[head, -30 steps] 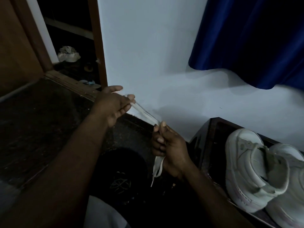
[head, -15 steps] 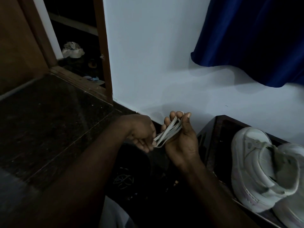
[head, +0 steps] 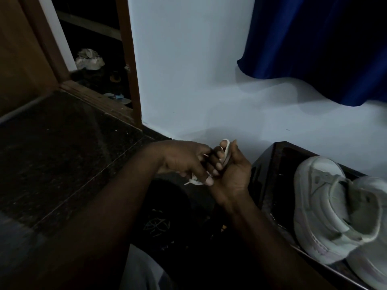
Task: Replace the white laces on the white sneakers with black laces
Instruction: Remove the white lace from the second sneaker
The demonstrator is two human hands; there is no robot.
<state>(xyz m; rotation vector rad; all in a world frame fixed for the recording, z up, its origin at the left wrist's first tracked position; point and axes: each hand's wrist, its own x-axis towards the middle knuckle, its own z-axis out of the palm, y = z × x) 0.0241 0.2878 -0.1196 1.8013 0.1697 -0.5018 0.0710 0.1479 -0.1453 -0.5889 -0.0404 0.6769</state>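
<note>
Sneakers (head: 326, 210) smooth, maybe leather; stand (head: 270, 164) glossy; curtain (head: 314, 38) satiny cloth.

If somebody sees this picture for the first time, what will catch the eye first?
First, the two hands in the centre: the right hand grips a folded white lace, and the left hand holds its loose end. Next, the white sneakers at the right, on a dark stand. Above them hangs a blue curtain.

White lace (head: 225, 151) bundled; sneakers (head: 339, 214) unlaced
</note>
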